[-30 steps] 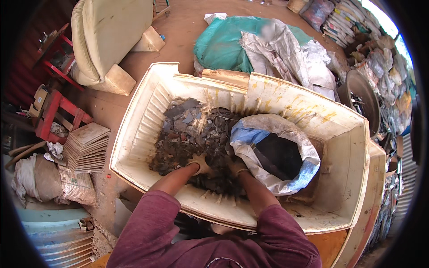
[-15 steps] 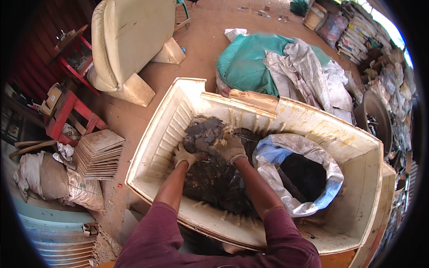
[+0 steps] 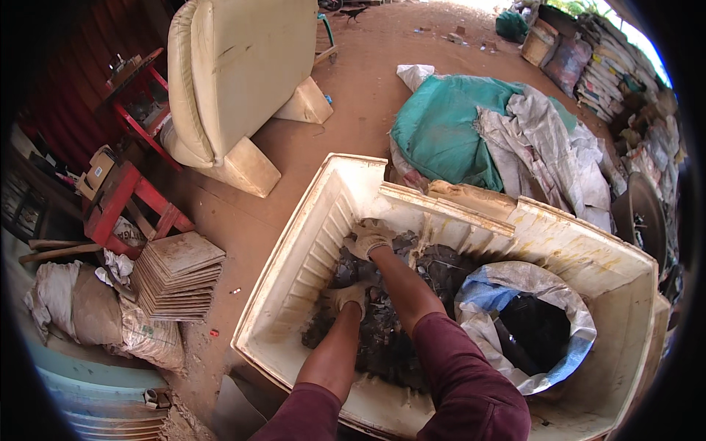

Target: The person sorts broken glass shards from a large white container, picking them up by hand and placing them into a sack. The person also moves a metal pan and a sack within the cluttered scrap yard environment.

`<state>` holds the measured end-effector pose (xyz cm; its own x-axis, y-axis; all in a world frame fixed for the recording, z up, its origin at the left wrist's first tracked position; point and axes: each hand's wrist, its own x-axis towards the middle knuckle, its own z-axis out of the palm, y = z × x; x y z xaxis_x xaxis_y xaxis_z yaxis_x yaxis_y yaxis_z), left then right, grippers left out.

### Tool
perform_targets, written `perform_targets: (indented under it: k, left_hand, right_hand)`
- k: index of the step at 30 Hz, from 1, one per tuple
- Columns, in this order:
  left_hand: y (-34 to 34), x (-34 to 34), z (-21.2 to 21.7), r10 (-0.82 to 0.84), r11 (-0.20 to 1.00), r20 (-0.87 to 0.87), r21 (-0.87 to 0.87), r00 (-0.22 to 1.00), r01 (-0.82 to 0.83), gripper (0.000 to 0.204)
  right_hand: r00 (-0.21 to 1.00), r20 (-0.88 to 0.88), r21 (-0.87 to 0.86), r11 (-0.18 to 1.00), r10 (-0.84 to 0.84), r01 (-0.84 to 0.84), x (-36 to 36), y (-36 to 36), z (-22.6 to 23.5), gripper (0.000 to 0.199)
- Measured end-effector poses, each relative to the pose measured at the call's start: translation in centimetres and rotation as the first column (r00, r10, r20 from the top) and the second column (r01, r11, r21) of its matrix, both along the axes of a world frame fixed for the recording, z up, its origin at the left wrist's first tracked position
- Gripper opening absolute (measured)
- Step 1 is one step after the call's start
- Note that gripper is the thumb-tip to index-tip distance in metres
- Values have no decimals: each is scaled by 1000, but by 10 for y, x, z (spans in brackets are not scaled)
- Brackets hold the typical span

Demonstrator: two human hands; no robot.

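Both my hands wear dirty pale work gloves and reach into a deep off-white plastic tub point(image 3: 288, 253). Inside, a loose heap of dark flakes and scraps point(image 3: 384, 323) covers part of the floor. My right hand point(image 3: 368, 239) is at the far left corner, its fingers apart against the scraps by the wall. Nearer to me, my left hand point(image 3: 348, 297) rests low on the heap beside the ribbed left wall; its fingertips are too hard to make out. To the right of my arms stands a white and blue woven sack point(image 3: 581, 339), its mouth wide and dark material inside.
Beyond the tub lies a green tarpaulin bundle point(image 3: 454, 132) with grey-white sacks point(image 3: 537, 147). A cream armchair point(image 3: 254, 73) stands at the far left. Left of the tub are stacked square tiles point(image 3: 180, 272), a red wooden frame point(image 3: 121, 209) and filled sacks point(image 3: 95, 309).
My right hand has moved left to the tub's far corner, now farther off than my left hand. The dark clump between my hands has shifted. The view has swung so the tub sits lower and farther right.
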<state>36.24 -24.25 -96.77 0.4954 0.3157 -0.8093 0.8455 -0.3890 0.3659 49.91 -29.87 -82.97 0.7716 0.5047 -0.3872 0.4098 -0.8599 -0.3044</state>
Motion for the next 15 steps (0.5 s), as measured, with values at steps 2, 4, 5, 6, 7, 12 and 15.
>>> perform_targets:
  k: [2, 4, 5, 6, 7, 12, 15]
  left_hand:
    - [-5, 4, 30, 450, 890, 102, -134, 887, -436, 75]
    - [-14, 0, 55, 806, 588, 127, -285, 578, -757, 86]
    - [-17, 3, 66, 922, 387, 120, -363, 369, -848, 92]
    - [-17, -1, 75, 904, 407, 74, -440, 420, -800, 74]
    - [-13, -4, 82, 879, 425, 38, -515, 476, -744, 58]
    - [-10, -14, 92, 915, 344, 109, -714, 389, -610, 54]
    - [-24, -24, 89, 908, 401, 239, -737, 345, -544, 71]
  right_hand:
    - [996, -77, -25, 999, -48, 46, -3, 6, 7, 68]
    - [989, -148, -48, 999, -21, 14, -8, 7, 3, 70]
    - [982, -187, -84, 996, -12, -4, -4, 11, 1, 72]
    - [972, -234, -122, 992, -6, -23, -4, 13, -4, 74]
    - [959, -283, -128, 991, -5, -33, -3, 11, -11, 76]
    - [892, -452, -71, 997, -5, -31, 7, -7, -51, 82]
    - [880, -473, 160, 987, 46, 34, -2, -31, -88, 84]
